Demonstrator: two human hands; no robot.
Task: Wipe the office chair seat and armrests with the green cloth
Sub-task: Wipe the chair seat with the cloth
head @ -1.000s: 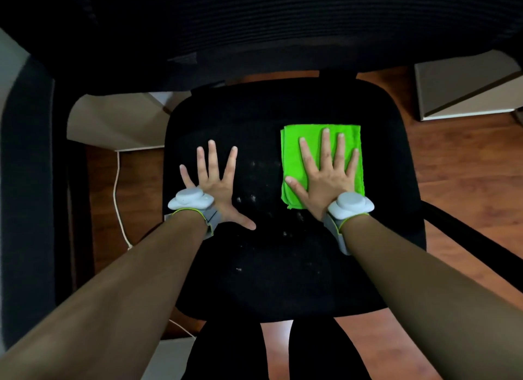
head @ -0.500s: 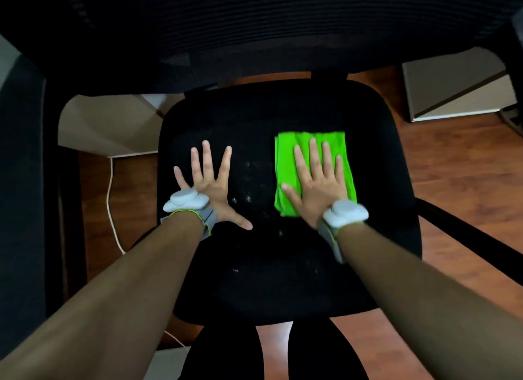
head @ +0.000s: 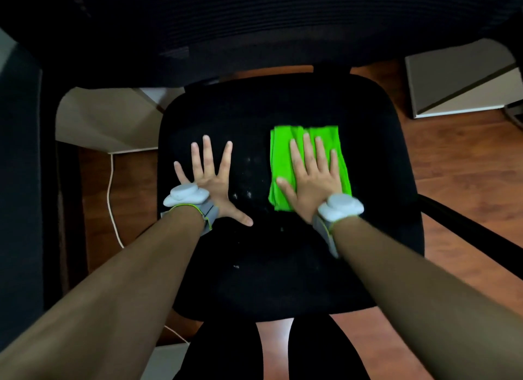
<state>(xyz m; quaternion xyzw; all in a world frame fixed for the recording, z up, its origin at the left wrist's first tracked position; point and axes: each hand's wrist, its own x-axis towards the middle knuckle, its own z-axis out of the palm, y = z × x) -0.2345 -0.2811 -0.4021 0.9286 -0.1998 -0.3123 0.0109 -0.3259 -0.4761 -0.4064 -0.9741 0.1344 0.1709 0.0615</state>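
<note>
While it lies folded into a rough rectangle, the green cloth shows bright lime against the black seat of the office chair, with lengthwise creases running down its left part and its lower left corner bunched slightly. It sits on the right half of the seat, pinned flat under the right hand, whose fingers are extended and lie close together, thumb out to the left on the cloth's edge. The left hand rests palm-down on the bare fabric of the seat's left half, fingers splayed wide and holding nothing. Between the hands a scatter of pale specks dots the seat. Each wrist carries a grey band with a white rounded device. The dark mesh backrest fills the top of the view, a black armrest juts out at right, and a white cable trails over the wooden floor at left.

Compared with a second ago, the cloth and right hand have slid toward the seat's middle and a little nearer the person, the cloth now looks narrower and more creased, and the right fingers have drawn together; the left hand is unchanged.
</note>
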